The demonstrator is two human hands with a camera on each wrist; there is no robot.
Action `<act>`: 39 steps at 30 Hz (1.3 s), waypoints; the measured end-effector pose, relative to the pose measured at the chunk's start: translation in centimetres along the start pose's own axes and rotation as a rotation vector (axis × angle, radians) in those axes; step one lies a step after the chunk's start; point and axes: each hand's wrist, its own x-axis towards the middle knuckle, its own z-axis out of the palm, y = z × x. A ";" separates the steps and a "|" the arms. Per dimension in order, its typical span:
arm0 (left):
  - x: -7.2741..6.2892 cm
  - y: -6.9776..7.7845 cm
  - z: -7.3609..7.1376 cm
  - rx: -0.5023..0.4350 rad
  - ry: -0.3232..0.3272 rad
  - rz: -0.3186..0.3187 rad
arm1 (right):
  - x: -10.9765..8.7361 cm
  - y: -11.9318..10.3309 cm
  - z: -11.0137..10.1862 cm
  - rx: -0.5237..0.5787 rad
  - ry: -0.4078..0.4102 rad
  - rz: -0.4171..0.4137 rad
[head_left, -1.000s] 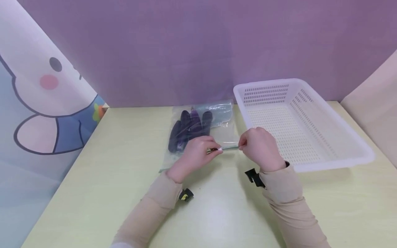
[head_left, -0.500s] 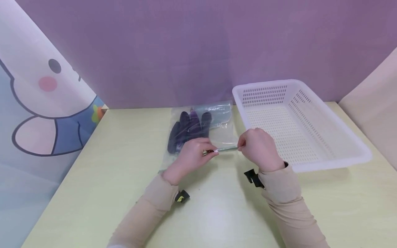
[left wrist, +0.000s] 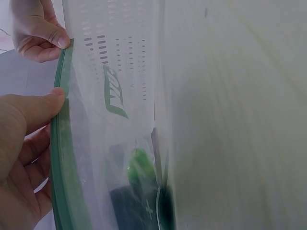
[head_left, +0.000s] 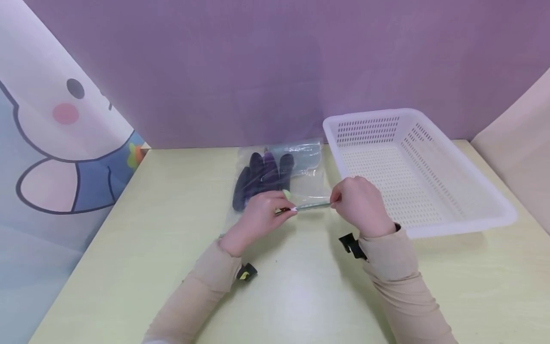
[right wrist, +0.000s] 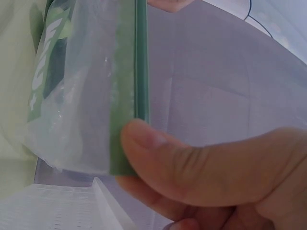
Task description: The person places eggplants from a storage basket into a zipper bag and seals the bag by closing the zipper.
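A clear zip bag (head_left: 310, 186) lies toward the back of the table, its near edge raised. Several dark purple, long rounded things (head_left: 269, 174) show inside it, with a pale blue patch (head_left: 307, 160) at the upper right. A bright green tip (left wrist: 140, 165) shows through the plastic in the left wrist view. My left hand (head_left: 262, 215) pinches the green zip strip (left wrist: 61, 143) between thumb and fingers, thumb pressed on top. My right hand (head_left: 360, 205) grips the strip's right end, its thumb lying over the green band (right wrist: 123, 81) in the right wrist view.
A white perforated basket (head_left: 455, 157) stands at the right, just behind my right hand. A purple backdrop (head_left: 206, 71) rises behind the table (head_left: 301, 296). A printed cartoon cloth (head_left: 51, 157) hangs at the left.
My left hand has slid left along the zip strip, so a longer stretch shows between the hands. My right hand keeps its hold in the same place. The bright green tip now shows.
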 end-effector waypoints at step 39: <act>-1.3 -1.1 -1.9 0.007 -0.052 -0.080 | 0.2 0.2 0.2 0.001 -0.014 0.008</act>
